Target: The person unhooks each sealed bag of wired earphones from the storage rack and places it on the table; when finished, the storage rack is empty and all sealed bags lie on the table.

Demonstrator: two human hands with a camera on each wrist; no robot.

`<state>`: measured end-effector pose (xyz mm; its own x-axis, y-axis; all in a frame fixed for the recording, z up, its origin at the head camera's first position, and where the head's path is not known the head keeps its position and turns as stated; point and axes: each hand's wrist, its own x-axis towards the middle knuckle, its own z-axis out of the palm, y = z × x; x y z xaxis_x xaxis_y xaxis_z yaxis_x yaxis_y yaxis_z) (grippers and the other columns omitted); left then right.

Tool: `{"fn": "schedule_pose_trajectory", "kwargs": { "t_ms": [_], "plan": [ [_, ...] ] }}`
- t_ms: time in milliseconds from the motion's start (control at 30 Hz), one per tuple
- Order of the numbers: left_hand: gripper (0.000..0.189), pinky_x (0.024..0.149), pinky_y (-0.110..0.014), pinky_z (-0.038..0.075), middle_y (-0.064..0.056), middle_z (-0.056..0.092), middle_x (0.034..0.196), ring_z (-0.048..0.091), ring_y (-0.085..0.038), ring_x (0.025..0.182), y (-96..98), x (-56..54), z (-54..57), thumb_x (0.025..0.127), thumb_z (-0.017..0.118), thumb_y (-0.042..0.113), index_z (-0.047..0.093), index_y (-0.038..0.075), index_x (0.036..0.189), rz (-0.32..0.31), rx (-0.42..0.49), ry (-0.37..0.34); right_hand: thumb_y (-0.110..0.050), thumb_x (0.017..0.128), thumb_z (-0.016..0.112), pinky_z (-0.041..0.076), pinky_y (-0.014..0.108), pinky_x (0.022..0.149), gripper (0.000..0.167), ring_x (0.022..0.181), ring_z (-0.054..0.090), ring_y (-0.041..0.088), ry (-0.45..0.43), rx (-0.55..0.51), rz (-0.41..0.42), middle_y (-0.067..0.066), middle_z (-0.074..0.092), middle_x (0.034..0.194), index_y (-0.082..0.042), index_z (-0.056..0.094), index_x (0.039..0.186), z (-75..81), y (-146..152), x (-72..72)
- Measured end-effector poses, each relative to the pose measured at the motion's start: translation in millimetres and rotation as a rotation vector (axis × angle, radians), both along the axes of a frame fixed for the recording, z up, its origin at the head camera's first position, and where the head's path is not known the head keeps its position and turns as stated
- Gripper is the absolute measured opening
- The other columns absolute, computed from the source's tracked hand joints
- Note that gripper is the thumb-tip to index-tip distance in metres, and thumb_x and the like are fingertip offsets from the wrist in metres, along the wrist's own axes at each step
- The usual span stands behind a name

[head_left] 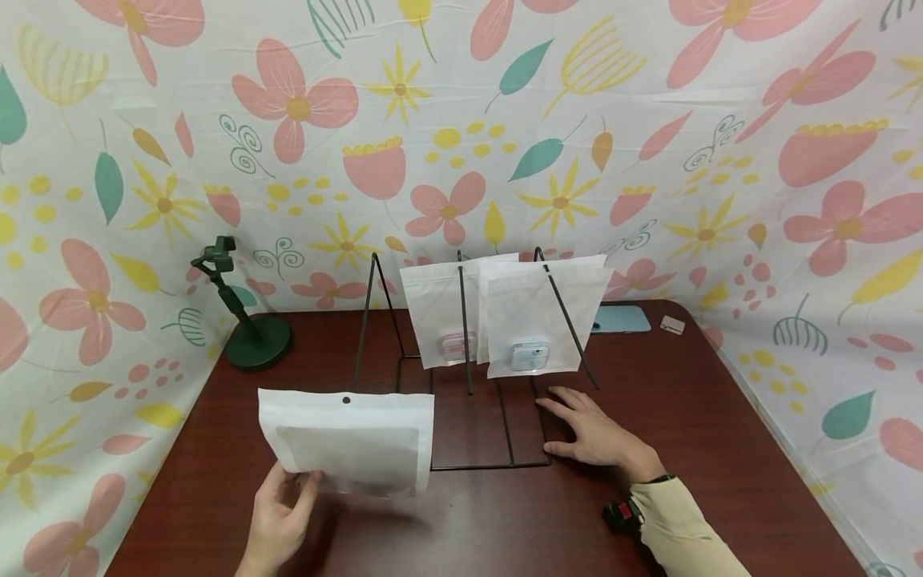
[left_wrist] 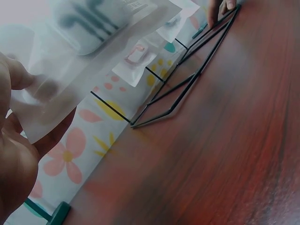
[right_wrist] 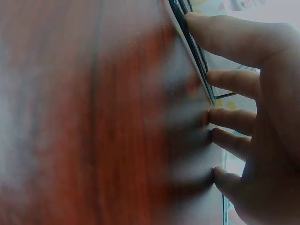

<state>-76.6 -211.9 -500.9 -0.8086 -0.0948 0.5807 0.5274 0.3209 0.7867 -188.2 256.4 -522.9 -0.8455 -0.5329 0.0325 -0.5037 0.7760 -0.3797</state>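
Observation:
A white plastic pouch (head_left: 353, 449) with a hang hole at its top is held upright by my left hand (head_left: 277, 513), thumb on one face and fingers behind. In the left wrist view a pale rounded case (left_wrist: 89, 23) with dark print shows through the pouch. The pouch is in front of the left part of a black wire display rack (head_left: 490, 466). My right hand (head_left: 594, 429) rests on the table by the rack's right base corner, fingers spread and fingertips down. Two white pouches hang on the rack, a front one (head_left: 548, 312) with a bluish label and another (head_left: 436, 308) with a pink label.
At the back left stands a dark green stand (head_left: 258, 340) with a clamp head. A light blue phone-shaped item (head_left: 622, 319) and a small pale box (head_left: 673, 324) lie at the back right. Behind the reddish-brown table (head_left: 721, 433) hangs a flowered cloth (head_left: 447, 160).

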Motion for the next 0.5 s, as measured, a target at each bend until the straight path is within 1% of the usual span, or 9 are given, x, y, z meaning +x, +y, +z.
{"fn": "schedule_pose_trajectory", "kwargs": {
  "t_ms": [67, 200, 267, 400, 500],
  "plan": [
    [0.027, 0.073, -0.014, 0.046, 0.016, 0.065, 0.097, 0.060, 0.000, 0.086, 0.4, 2.2, -0.5, 0.079, 0.060, -0.025, 0.059, -0.009, 0.101, 0.017, -0.007, -0.001, -0.045, 0.085, 0.072, 0.036, 0.063, 0.102, 0.072, 0.137, 0.034, 0.045, -0.001, -0.002, -0.002, 0.022, 0.036, 0.151, -0.014, 0.048, 0.145, -0.1, 0.3, -0.2],
    [0.031, 0.070, -0.014, 0.046, 0.012, 0.065, 0.098, 0.060, -0.001, 0.085, 0.6, 7.2, -1.7, 0.077, 0.059, -0.028, 0.058, -0.010, 0.102, 0.027, 0.010, -0.001, -0.045, 0.085, 0.072, 0.035, 0.063, 0.103, 0.072, 0.138, 0.032, 0.044, -0.008, 0.003, -0.009, 0.021, 0.035, 0.152, -0.015, 0.047, 0.145, -0.6, 0.6, -0.6],
    [0.032, 0.069, -0.014, 0.046, 0.012, 0.065, 0.097, 0.060, 0.000, 0.085, 0.0, 10.4, -0.9, 0.077, 0.059, -0.028, 0.058, -0.010, 0.103, 0.047, 0.020, -0.026, -0.045, 0.085, 0.072, 0.035, 0.062, 0.103, 0.071, 0.138, 0.032, 0.044, -0.010, 0.005, -0.011, 0.021, 0.035, 0.152, -0.015, 0.047, 0.145, -0.8, 0.7, -0.8],
    [0.029, 0.069, -0.013, 0.047, 0.015, 0.065, 0.095, 0.060, 0.002, 0.086, -2.5, 16.6, 4.4, 0.079, 0.060, -0.025, 0.059, -0.008, 0.103, 0.104, 0.015, -0.108, -0.044, 0.086, 0.072, 0.036, 0.063, 0.102, 0.071, 0.137, 0.033, 0.045, -0.007, -0.005, -0.007, 0.022, 0.035, 0.151, -0.013, 0.047, 0.145, 0.1, 0.4, -0.5],
    [0.028, 0.070, -0.012, 0.048, 0.014, 0.065, 0.095, 0.061, 0.002, 0.088, -4.9, 19.2, 7.4, 0.081, 0.060, -0.023, 0.058, -0.009, 0.104, 0.123, 0.002, -0.151, -0.044, 0.086, 0.072, 0.036, 0.064, 0.102, 0.071, 0.137, 0.032, 0.045, -0.006, -0.007, -0.007, 0.023, 0.036, 0.151, -0.013, 0.048, 0.144, 0.4, -0.6, 0.3]
  ]
}}
